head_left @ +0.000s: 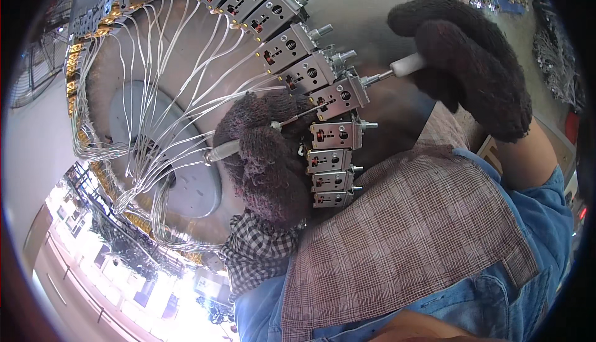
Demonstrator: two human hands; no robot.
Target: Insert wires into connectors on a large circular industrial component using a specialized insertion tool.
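My left hand (267, 162), in a dark knitted glove, is closed around a slim screwdriver-like tool with a pale handle (221, 152). Its thin metal shaft points right, to the front of a silver metal switch unit (340, 97) with a round hole and small red parts. From the right, my gloved right hand (469, 63) grips a white-handled screwdriver (408, 65). The screwdriver's shaft meets the threaded stub on the outer end of that same unit. My right fingertips are partly hidden by the glove's bulk.
Similar units (290, 45) stand side by side along a curved row, with gold-coloured terminals (73, 87) farther left. White wires (152, 50) fan from the row to the hub of a grey disc (202, 187). Bundled wire parts (559, 56) lie at the far right.
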